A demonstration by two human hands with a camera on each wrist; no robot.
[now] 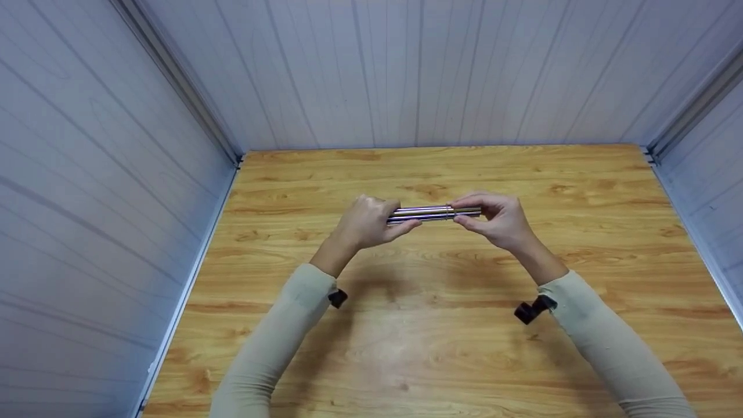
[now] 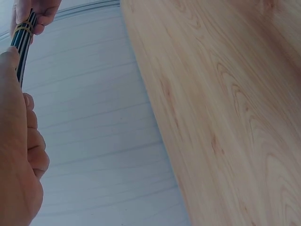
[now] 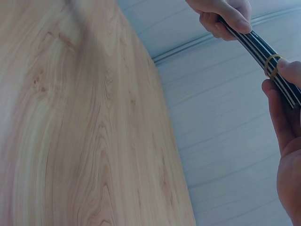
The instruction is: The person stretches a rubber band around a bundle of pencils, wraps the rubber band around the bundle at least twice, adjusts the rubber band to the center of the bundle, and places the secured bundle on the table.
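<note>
Both hands hold a bundle of slim, shiny rods (image 1: 432,213) above the wooden table. A tan rubber band (image 3: 268,70) circles the bundle close to its right end. My left hand (image 1: 368,223) grips the left end, thumb along the near side, and the rod ends there are hidden in the fingers. With thumb and fingertips, my right hand (image 1: 502,220) pinches the bundle right at the band, and the right rod ends stick out between the fingers. In the left wrist view the rods (image 2: 23,52) look dark with pale stripes.
The wood-grain table (image 1: 406,348) spreads below both arms. Pale panelled walls stand at the back (image 1: 395,75), the left (image 1: 87,203) and the right (image 1: 708,145). A small black device (image 1: 527,312) sits at the right sleeve's cuff, another (image 1: 338,298) at the left.
</note>
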